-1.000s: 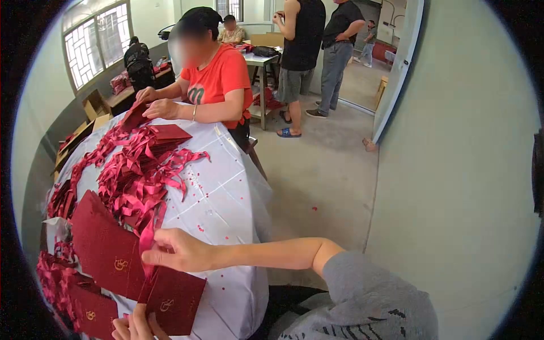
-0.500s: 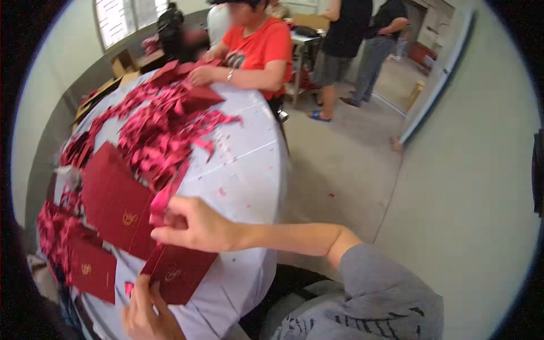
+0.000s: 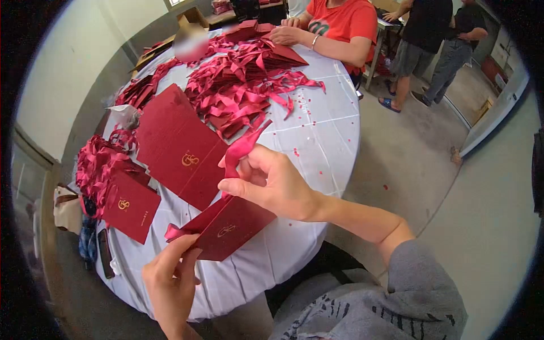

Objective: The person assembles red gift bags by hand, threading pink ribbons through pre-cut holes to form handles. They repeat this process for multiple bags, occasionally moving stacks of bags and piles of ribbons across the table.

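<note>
A dark red folder with a gold emblem [image 3: 233, 229] is pinched at its left corner by my left hand [image 3: 173, 275], next to a short end of pink ribbon [image 3: 174, 232]. My right hand [image 3: 277, 184] is closed on a pink ribbon [image 3: 241, 148] above the folder's upper edge; the ribbon's free end points up and right. Beyond the folder lies a larger red sheet with a gold emblem [image 3: 184, 150]. To the left, another red folder [image 3: 133, 207] rests beside a heap of pink ribbons [image 3: 102, 170].
A large pile of ribboned red folders [image 3: 238, 73] covers the far part of the white-covered table [image 3: 334, 153]. Across it, a person in a red shirt [image 3: 343, 28] handles red pieces. Two people stand behind at right. A phone [image 3: 105, 253] lies near the left edge.
The view has shifted, so the table appears further right and lower left things show more. My left hand now grips the folder's corner, and the folder looks raised and tilted.
</note>
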{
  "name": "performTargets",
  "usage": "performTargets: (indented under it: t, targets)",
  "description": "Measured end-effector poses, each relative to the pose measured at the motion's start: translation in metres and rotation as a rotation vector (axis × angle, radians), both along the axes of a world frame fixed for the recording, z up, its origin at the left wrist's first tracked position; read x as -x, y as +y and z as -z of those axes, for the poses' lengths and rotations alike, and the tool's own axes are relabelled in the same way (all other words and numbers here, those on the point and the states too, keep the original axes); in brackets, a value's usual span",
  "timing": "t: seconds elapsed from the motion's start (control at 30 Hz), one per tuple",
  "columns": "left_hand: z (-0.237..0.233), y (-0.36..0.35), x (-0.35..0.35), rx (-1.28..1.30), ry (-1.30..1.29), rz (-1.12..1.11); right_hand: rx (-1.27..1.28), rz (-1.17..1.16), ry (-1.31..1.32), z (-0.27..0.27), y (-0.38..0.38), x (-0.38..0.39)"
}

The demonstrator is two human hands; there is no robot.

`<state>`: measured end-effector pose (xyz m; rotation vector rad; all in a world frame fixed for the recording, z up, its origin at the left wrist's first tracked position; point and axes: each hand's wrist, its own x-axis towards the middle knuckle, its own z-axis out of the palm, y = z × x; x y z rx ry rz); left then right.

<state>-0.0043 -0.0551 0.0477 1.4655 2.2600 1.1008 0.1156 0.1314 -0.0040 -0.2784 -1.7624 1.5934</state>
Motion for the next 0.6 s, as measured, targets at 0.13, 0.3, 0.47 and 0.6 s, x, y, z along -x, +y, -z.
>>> performTargets:
  t: [0.13, 0.3, 0.47, 0.6]
  targets:
    - [0.001, -0.002, 0.010, -0.030, 0.081, -0.013, -0.082, -0.005, 0.067, 0.008, 0.009, 0.010]
    - [0.006, 0.001, 0.022, -0.105, 0.065, -0.120, -0.031, -0.156, -0.085, 0.005, 0.072, 0.019]
    - [0.029, 0.010, 0.038, -0.326, 0.134, -0.251, -0.779, 0.204, -0.345, 0.063, 0.113, 0.048]
    - [0.039, 0.020, 0.042, -0.353, 0.153, -0.251, -0.868, 0.243, -0.539, 0.080, 0.110, 0.055]
